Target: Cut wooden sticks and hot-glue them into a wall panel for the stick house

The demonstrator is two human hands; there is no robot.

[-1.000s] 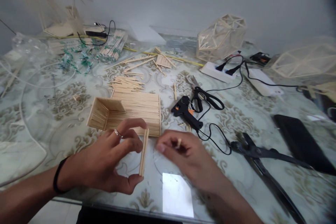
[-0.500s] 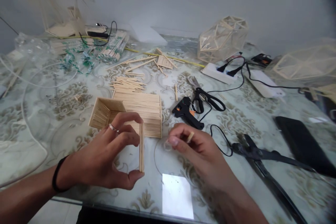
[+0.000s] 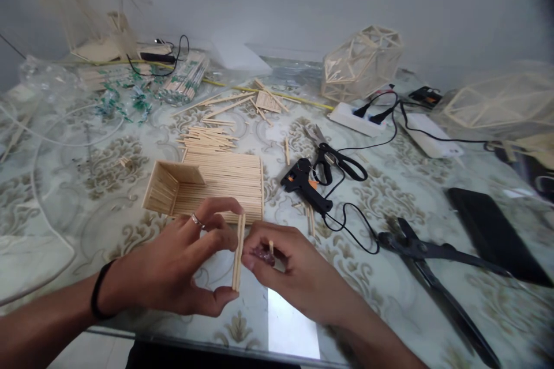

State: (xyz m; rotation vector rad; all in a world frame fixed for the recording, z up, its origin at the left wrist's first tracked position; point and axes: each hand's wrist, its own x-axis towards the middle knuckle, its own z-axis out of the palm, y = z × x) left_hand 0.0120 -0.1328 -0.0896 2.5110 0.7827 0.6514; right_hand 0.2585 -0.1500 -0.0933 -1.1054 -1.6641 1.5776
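Observation:
My left hand [image 3: 182, 268] pinches a narrow panel of glued wooden sticks [image 3: 238, 252] upright between thumb and fingers, edge toward me. My right hand [image 3: 285, 268] is closed on a short wooden stick piece [image 3: 271, 247], its fingertips touching the panel's right side. Just beyond both hands lies a flat mat of glued sticks [image 3: 229, 181] with a raised stick wall [image 3: 168, 184] at its left end.
A black glue gun [image 3: 305, 184] and black scissors [image 3: 340, 160] lie right of the mat. Large shears [image 3: 433, 256] and a dark phone [image 3: 489, 230] sit further right. Loose sticks [image 3: 210, 138], a power strip [image 3: 357, 118] and a stick-frame polyhedron [image 3: 361, 63] stand behind.
My right hand drew back to the right, then came in again until its fingertips met the panel. The left hand kept the panel upright, almost still.

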